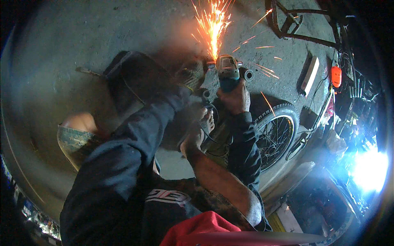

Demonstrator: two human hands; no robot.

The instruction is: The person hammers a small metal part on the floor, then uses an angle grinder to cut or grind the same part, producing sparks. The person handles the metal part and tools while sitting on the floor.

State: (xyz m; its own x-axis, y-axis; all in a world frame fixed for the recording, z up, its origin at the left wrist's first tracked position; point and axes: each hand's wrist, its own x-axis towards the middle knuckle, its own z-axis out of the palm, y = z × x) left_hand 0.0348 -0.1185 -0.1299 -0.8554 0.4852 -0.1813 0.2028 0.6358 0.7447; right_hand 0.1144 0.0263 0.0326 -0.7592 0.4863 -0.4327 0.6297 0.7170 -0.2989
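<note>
My right hand (236,99) is wrapped round the body of an angle grinder (228,70), whose head points away from me. Bright orange sparks (214,30) spray from it toward the far side. Close to its left is my left hand (192,76), in a dim knitted glove with the fingers closed. What it grips is mostly hidden by shadow and the grinder. A short metal tube end (248,75) shows just right of the grinder head. Another round tube end (206,94) lies below the left hand, near my bare foot (200,130).
A spoked wheel with a tyre (279,133) lies right of my right forearm. A dark metal frame (303,35) stands at the far right. Nearby are a white bar (310,76) and an orange tool (336,76). A glaring light (369,170) shines at the right edge.
</note>
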